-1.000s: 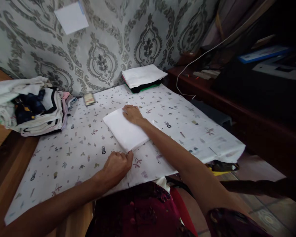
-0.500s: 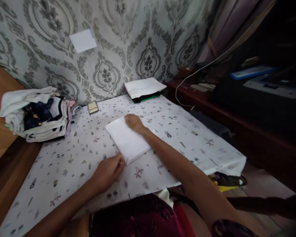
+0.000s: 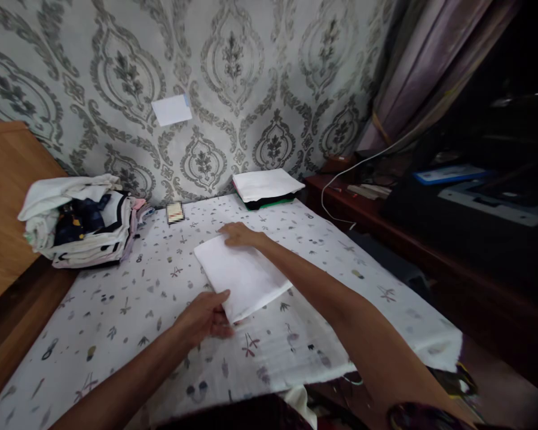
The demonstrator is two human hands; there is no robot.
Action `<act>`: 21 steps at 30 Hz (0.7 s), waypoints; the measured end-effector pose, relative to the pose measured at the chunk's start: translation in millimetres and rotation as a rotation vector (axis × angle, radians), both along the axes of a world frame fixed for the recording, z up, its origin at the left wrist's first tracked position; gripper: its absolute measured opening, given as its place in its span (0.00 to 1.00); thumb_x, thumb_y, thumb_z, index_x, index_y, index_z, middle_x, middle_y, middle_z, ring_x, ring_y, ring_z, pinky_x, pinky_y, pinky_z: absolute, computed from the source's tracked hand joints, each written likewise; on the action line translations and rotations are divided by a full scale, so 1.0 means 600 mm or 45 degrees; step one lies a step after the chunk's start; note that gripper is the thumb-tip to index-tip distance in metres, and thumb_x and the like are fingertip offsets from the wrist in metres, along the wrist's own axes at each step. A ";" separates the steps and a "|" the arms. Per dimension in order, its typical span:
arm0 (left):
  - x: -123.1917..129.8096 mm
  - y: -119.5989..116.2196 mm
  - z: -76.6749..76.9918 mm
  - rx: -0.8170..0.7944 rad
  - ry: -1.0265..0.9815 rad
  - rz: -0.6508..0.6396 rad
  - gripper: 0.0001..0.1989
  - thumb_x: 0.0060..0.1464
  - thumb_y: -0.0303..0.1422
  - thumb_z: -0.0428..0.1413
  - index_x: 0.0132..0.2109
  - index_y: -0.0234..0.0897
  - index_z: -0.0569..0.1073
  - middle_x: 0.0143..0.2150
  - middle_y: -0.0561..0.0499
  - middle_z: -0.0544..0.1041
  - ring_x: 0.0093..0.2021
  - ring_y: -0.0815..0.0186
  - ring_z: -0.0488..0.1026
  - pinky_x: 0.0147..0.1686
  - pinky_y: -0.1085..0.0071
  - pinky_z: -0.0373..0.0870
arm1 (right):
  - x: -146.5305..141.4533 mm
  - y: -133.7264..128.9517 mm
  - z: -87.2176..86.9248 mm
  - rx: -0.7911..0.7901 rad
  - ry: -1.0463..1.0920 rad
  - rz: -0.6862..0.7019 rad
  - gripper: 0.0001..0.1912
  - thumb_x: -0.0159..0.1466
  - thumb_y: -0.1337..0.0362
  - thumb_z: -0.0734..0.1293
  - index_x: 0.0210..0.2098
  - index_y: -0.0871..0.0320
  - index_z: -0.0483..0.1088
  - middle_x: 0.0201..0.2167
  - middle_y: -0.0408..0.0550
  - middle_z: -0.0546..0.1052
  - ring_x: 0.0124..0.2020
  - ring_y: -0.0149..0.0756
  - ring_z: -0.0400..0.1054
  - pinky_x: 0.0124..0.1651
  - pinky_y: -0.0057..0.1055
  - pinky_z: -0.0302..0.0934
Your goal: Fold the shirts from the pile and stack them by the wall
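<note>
Presently, left hand (image 3: 204,319): at the near corner of the folded white cloth (image 3: 251,278). Thumb on the cloth's left edge; other fingers lower, beside or under the corner. Thumb and fingers stand a little apart; whether the corner is clamped cannot be told.
Right hand (image 3: 242,235): palm down at the far edge of the same cloth, fingers bent. Grip width cannot be told, as the fingertips are partly concealed.
Folded white cloth: flat on the patterned sheet (image 3: 147,322), between the two hands, set at an angle. Near edge shows stacked layers.
Patterned sheet: white, printed with small scattered motifs; covers the work surface.
Clothes pile (image 3: 89,239): at the left end of the sheet, beside the wooden panel (image 3: 9,209). White, dark blue, black and pink fabrics visible; upper items crumpled.
Far stack (image 3: 269,184): near the wall (image 3: 233,60), beyond the right hand. White piece uppermost, black and green layers beneath.
Small card (image 3: 175,212): on the sheet near the wall, between pile and stack; print illegible.
Paper (image 3: 172,110): white, against the wall, above the card.
Cable (image 3: 363,160): white, curving over the dark red ledge (image 3: 367,212) at right.
Curtain (image 3: 421,77): purplish, above the ledge.
</note>
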State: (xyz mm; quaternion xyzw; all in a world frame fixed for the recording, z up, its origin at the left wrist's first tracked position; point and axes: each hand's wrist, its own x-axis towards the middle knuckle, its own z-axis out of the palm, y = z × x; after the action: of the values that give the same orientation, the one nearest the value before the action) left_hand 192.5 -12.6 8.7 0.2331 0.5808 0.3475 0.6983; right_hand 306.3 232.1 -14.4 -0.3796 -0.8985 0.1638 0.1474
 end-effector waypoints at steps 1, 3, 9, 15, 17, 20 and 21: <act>0.012 -0.001 0.000 -0.029 -0.012 0.027 0.15 0.56 0.40 0.62 0.40 0.30 0.75 0.34 0.41 0.81 0.32 0.61 0.80 0.25 0.70 0.76 | -0.011 0.007 0.005 -0.043 -0.048 0.054 0.23 0.56 0.66 0.70 0.52 0.48 0.75 0.56 0.45 0.76 0.57 0.45 0.68 0.61 0.42 0.60; 0.033 -0.001 -0.004 -0.065 -0.036 0.075 0.15 0.55 0.40 0.63 0.41 0.30 0.75 0.33 0.43 0.80 0.32 0.60 0.81 0.22 0.72 0.74 | -0.029 0.021 0.019 -0.139 -0.153 0.154 0.23 0.53 0.66 0.72 0.48 0.50 0.76 0.53 0.47 0.77 0.53 0.45 0.70 0.56 0.41 0.63; 0.036 0.001 -0.038 -0.032 -0.007 0.119 0.10 0.47 0.31 0.63 0.35 0.31 0.72 0.25 0.48 0.77 0.23 0.65 0.76 0.18 0.74 0.68 | -0.038 0.045 0.065 -0.314 -0.342 0.265 0.17 0.46 0.67 0.74 0.38 0.56 0.77 0.43 0.46 0.80 0.42 0.40 0.74 0.41 0.29 0.66; -0.069 0.014 -0.004 0.167 0.053 0.348 0.09 0.46 0.27 0.61 0.37 0.33 0.73 0.30 0.48 0.79 0.27 0.64 0.75 0.25 0.71 0.74 | 0.048 0.037 0.086 -0.503 -0.245 0.238 0.17 0.49 0.62 0.73 0.38 0.60 0.77 0.44 0.50 0.80 0.45 0.44 0.74 0.41 0.29 0.67; -0.105 0.024 0.020 0.204 0.001 0.500 0.07 0.50 0.25 0.57 0.38 0.34 0.73 0.31 0.48 0.80 0.30 0.63 0.77 0.32 0.69 0.77 | 0.089 0.017 0.075 -0.626 -0.122 0.195 0.18 0.54 0.60 0.70 0.43 0.60 0.76 0.49 0.52 0.79 0.48 0.46 0.74 0.45 0.31 0.68; -0.132 0.038 0.035 0.134 -0.058 0.538 0.06 0.57 0.28 0.51 0.40 0.34 0.73 0.32 0.45 0.80 0.32 0.61 0.79 0.33 0.67 0.78 | 0.135 -0.025 0.047 -1.082 0.188 0.025 0.22 0.53 0.60 0.72 0.47 0.60 0.74 0.49 0.55 0.80 0.48 0.47 0.75 0.45 0.35 0.71; -0.133 0.040 0.034 0.101 -0.067 0.506 0.07 0.59 0.30 0.51 0.41 0.34 0.73 0.33 0.44 0.81 0.32 0.60 0.79 0.33 0.66 0.78 | 0.143 -0.039 0.037 -1.234 0.290 -0.068 0.24 0.51 0.61 0.74 0.47 0.60 0.74 0.48 0.56 0.80 0.47 0.47 0.75 0.45 0.36 0.72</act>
State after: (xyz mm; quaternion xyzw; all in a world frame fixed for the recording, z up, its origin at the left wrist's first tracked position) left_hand 112.6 11.4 28.8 0.1320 0.5829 0.5070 0.6211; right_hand 392.4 208.7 8.0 -0.4071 -0.6872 0.5991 0.0552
